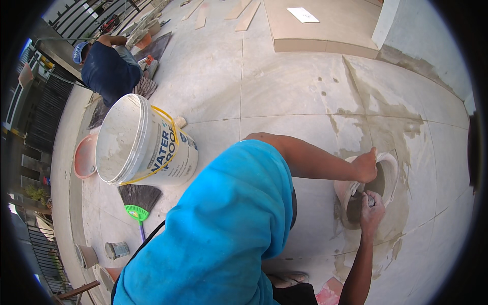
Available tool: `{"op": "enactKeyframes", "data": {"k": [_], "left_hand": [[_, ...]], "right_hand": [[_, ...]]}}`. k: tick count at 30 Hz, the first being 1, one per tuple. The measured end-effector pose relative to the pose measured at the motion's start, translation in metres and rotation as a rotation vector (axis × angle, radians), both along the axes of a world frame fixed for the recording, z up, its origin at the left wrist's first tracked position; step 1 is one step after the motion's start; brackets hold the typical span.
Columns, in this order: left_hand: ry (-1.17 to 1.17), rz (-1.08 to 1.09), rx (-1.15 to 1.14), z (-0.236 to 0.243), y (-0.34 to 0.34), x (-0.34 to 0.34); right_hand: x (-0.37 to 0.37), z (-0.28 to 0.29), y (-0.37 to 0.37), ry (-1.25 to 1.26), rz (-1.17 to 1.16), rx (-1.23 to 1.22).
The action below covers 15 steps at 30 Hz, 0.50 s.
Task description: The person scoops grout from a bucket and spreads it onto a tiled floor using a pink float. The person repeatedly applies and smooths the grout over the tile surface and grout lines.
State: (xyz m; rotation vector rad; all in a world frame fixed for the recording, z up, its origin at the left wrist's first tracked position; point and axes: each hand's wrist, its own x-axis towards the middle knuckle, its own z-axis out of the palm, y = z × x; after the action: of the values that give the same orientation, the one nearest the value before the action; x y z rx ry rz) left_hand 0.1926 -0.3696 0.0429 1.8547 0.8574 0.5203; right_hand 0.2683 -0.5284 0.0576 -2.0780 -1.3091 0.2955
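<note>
A small white bucket (389,165) with wet grey mix inside stands on the tiled floor at the right. My left hand (365,166) is closed at its rim, the forearm reaching across from the blue sleeve. Over the bucket's mouth, my right hand (372,213) wraps round the grey handle of what looks like a trowel (355,204). The tool's blade dips into the bucket and is partly hidden by the wall and my fingers. Grey smears of mix (401,119) spread over the tiles around the bucket.
A large white bucket (180,155) with a yellow handle stands left, near a red basin (85,156), a broom (138,203) and a can (117,249). Another person (109,71) crouches at the far left. A tiled step (325,44) and tile strips (248,16) lie beyond.
</note>
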Motion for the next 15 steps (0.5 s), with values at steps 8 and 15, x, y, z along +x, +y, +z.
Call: {"op": "enactKeyframes", "data": {"k": [8,15], "left_hand": [[0.002,-0.003,0.001,0.005,0.002,-0.006],[-0.018,-0.052,-0.069,0.013,0.001,-0.013]], "right_hand": [[-0.001,-0.005,0.002,0.002,-0.005,0.027],[0.005,-0.004,-0.005,0.002,-0.015,0.023]]}}
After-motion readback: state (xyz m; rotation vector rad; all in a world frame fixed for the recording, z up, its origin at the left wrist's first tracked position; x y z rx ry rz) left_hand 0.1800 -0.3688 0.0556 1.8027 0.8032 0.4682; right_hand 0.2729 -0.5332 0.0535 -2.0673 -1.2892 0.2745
